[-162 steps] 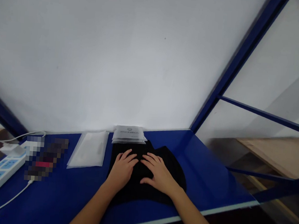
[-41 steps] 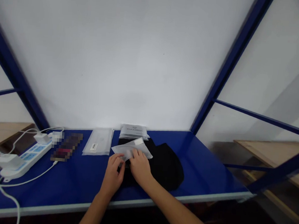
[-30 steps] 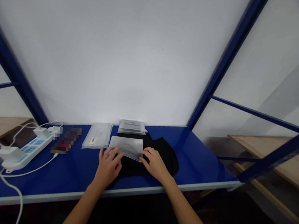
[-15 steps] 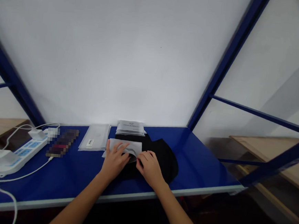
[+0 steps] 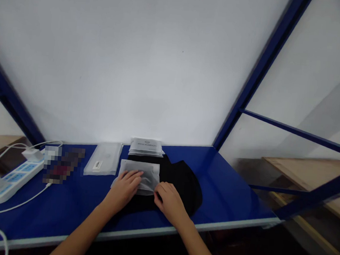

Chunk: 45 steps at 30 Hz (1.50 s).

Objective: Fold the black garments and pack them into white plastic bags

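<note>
A frosted plastic bag point(image 5: 150, 174) with something dark inside lies in front of me, on top of black cloth pieces point(image 5: 185, 182). My left hand point(image 5: 126, 187) rests flat on the bag's left part, fingers stretched out. At the bag's lower right corner, my right hand point(image 5: 168, 200) pinches the edge between thumb and curled fingers. Behind the bag is a small stack of packed frosted bags point(image 5: 147, 145) with printed lettering, lying against the black cloth. To the left lie flat frosted bags point(image 5: 104, 157) with a small white label.
A blue table point(image 5: 72, 202) with a pale front edge bears everything. On its left are a white power strip point(image 5: 17, 178) with plugs and cables, and a blurred-out phone-like object point(image 5: 64, 166) on a cable. Blue frame posts point(image 5: 262, 72) stand at the sides, before a white wall.
My left hand has moved from the bag's opening to lie flat on it. The bag now lies flatter, with the dark content showing through. The right hand stays at its right corner.
</note>
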Available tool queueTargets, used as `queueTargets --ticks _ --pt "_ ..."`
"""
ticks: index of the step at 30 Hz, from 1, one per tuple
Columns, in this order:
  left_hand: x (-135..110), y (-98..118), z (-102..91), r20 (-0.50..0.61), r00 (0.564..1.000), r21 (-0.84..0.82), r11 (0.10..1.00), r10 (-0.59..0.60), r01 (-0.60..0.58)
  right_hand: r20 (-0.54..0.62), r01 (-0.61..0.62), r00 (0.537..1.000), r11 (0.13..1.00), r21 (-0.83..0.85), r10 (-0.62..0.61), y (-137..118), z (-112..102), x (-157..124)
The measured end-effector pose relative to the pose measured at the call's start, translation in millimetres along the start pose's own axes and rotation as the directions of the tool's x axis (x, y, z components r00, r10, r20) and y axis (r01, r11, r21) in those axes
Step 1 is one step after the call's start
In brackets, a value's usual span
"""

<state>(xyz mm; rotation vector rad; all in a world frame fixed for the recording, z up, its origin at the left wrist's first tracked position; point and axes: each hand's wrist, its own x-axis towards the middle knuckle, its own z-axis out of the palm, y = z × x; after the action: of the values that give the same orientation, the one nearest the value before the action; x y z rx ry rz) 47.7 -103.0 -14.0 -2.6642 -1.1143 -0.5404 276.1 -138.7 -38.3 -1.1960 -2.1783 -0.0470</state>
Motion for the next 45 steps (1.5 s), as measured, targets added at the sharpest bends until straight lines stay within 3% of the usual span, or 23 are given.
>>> queueTargets --ticks 4,8,13,16,23,27,31,35,39,42,45 --pt "14 -3 -0.4 0.006 0.987 0.112 0.980 -0.163 0.162 0.010 -0.012 1.000 0.999 0.031 0.011 -3 0 0" --pt "17 -5 2.7 -0.037 0.979 0.154 0.967 -0.198 0.202 0.021 -0.046 0.999 0.992 0.114 0.044 -5 -5 -2" --pt "3 0 -5.0 -0.118 0.988 0.083 0.991 -0.099 0.109 0.073 -0.152 0.988 0.890 0.430 0.133 1 -13 -7" --pt "0 13 -8.4 -0.130 0.991 0.041 0.999 0.000 0.005 0.067 -0.175 0.984 0.834 0.523 0.165 6 -10 -8" --pt "23 43 0.8 -0.071 0.994 -0.010 0.996 0.085 -0.086 -0.108 -0.141 0.970 0.865 0.482 0.218 8 -3 -7" --pt "31 50 -1.2 -0.132 0.988 -0.031 0.995 0.085 -0.090 -0.216 -0.082 0.954 0.873 0.480 0.209 6 -7 -2" --pt "31 51 -5.0 -0.174 0.981 -0.035 0.995 0.087 -0.095 -0.239 -0.061 0.953 0.894 0.443 0.184 5 -11 4" --pt "32 45 -14.5 -0.178 0.978 0.007 0.994 0.112 -0.113 -0.205 -0.048 0.969 0.923 0.381 0.135 3 -26 13" --pt "33 23 -33.7 -0.224 0.974 0.036 0.999 0.034 -0.026 -0.199 -0.056 0.969 0.915 0.398 0.146 2 -55 25" --pt "31 -4 -52.5 -0.277 0.958 -0.028 0.997 -0.070 0.065 -0.230 -0.087 0.944 0.854 0.514 0.235 7 -79 33" --pt "28 -24 -68.9 -0.301 0.927 -0.247 0.957 -0.222 0.149 -0.213 -0.195 0.892 0.765 0.614 0.399 18 -94 38"
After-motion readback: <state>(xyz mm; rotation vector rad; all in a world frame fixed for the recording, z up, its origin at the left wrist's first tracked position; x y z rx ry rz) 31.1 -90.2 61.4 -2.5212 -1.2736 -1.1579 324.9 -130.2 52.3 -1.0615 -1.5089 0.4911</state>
